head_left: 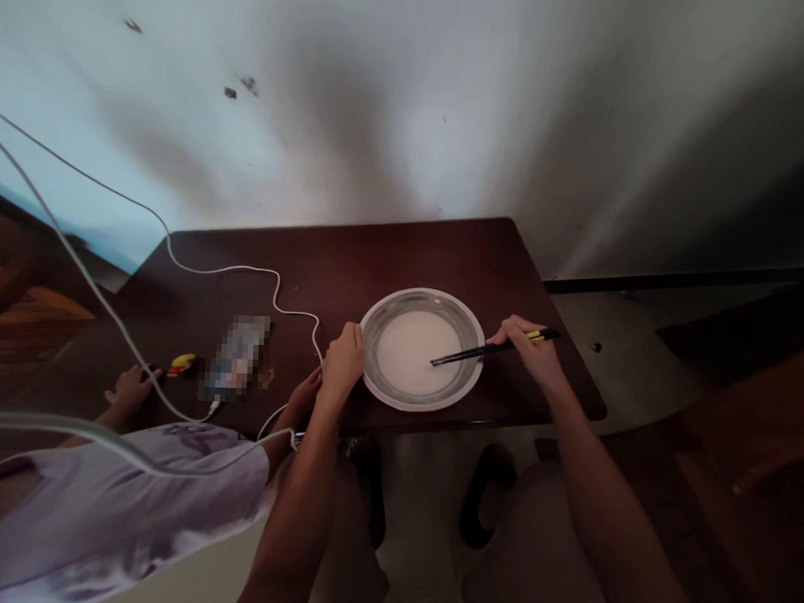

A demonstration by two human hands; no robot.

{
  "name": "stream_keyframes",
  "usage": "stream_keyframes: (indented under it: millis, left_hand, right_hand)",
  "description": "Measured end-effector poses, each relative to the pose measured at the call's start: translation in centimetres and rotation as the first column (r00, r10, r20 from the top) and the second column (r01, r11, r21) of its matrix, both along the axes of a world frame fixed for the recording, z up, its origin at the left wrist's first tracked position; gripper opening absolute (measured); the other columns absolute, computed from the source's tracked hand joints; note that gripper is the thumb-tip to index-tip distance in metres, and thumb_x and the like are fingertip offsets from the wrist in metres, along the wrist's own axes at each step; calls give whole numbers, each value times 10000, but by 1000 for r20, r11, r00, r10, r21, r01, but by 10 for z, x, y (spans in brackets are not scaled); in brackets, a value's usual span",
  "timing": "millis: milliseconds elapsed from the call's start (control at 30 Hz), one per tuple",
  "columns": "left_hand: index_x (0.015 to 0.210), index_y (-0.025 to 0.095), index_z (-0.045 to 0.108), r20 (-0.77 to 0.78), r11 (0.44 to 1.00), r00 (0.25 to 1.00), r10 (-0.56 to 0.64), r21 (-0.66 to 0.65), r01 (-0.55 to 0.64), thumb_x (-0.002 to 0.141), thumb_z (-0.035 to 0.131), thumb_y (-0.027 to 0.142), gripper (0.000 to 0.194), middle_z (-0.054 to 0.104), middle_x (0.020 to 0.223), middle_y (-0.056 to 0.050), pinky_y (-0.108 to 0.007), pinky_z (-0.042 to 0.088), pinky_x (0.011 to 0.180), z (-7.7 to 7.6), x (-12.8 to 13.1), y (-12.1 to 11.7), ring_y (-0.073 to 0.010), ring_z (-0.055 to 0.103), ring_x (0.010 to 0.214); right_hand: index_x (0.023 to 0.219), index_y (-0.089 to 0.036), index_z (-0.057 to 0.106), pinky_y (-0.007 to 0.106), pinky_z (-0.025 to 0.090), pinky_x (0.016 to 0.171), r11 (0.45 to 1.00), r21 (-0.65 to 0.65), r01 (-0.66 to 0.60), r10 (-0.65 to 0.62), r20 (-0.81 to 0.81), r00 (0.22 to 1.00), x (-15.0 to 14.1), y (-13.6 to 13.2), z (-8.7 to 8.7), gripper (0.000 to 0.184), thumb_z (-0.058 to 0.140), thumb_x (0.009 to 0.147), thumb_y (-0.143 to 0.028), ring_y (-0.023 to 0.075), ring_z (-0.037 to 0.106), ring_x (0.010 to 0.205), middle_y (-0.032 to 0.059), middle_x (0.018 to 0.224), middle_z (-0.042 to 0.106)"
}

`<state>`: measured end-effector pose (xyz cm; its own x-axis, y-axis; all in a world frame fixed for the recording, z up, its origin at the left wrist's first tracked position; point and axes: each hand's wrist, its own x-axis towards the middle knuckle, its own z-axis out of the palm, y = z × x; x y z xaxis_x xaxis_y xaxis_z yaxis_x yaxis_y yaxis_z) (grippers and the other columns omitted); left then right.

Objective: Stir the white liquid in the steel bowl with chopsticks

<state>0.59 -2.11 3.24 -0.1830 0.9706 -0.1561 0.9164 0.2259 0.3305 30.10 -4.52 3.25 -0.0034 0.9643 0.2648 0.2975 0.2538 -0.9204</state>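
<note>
White cable [55, 425] at near left. On the dark counter [351, 256], toward the near right, metal basin [421, 299] of pale liquid [406, 350]. Best to stir in slow, low circles, steadying the rim against slopping. Left hand [344, 357]: fingers bent against the left rim; impossible to tell whether pinching it. Right hand [525, 345]: fingers narrowed around black chopsticks [466, 352], tips at the liquid.

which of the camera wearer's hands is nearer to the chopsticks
Right. The right hand grips the chopsticks near their yellow-marked end; the left hand is apart from them, at the left rim of the basin.
</note>
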Motion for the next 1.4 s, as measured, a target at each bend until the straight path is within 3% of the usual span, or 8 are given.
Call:
stream_keyframes:
  millis: [133,333,500,667,900,1067,1267,1400]
  left_hand:
    - [1003,230,502,-17,1000,1000,16,-9,-16,914,163,383,382,646,915,-141,-352,399,671,1,1,0,-306,606,870]
    - [977,225,501,10,1000,1000,9,-1,-9,912,167,381,374,647,914,-141,-357,398,678,0,1,0,-312,605,877]
    - [985,216,500,6,1000,1000,0,17,0,915,172,371,369,646,933,-145,-354,398,713,-1,0,1,-301,602,906]
    - [980,214,505,12,1000,1000,2,16,-2,919,175,369,369,649,919,-137,-346,399,710,0,0,0,-296,606,899]
    - [1002,207,510,-11,1000,1000,6,25,-6,924,183,363,370,649,908,-133,-327,396,693,-1,0,-1,-273,608,867]
    - [995,204,512,-7,1000,1000,7,16,-6,924,176,375,384,651,900,-136,-331,394,679,-1,0,-1,-283,611,864]
    - [1012,201,512,-30,1000,1000,7,14,-6,924,182,371,382,652,904,-144,-336,398,693,-2,0,0,-286,612,866]
    - [1011,206,512,-23,1000,1000,-2,29,2,925,184,368,376,653,899,-141,-343,402,700,-4,-1,0,-292,614,868]
  right_hand:
    - [708,-259,665,347,450,753,990,30,-139,133,137,982,-8,0,-3,200,518,834,-307,196,584,822,13,782,691]
    - [624,-237,631,348,439,747,995,55,82,-83,18,996,0,2,-2,311,466,864,-347,181,584,713,13,670,655]
    - [706,-249,665,333,446,756,985,31,-168,162,135,977,-11,0,-3,208,514,838,-305,188,582,824,15,776,689]
    - [659,-231,640,339,438,755,994,89,68,-73,53,996,-4,3,-4,269,481,861,-310,178,583,747,15,702,662]
    - [706,-245,657,329,448,756,989,33,-141,135,131,982,-11,0,-4,207,510,842,-295,186,587,819,15,785,689]
    - [666,-233,647,345,442,765,998,55,38,-40,46,998,-3,1,-4,268,484,860,-321,180,599,757,12,723,665]
    - [694,-244,663,331,443,756,991,39,-125,119,128,985,-8,1,-3,216,511,839,-292,186,585,810,14,777,692]
    - [662,-234,652,342,440,756,998,57,32,-36,54,998,-3,3,-3,261,492,851,-315,182,588,756,16,723,670]
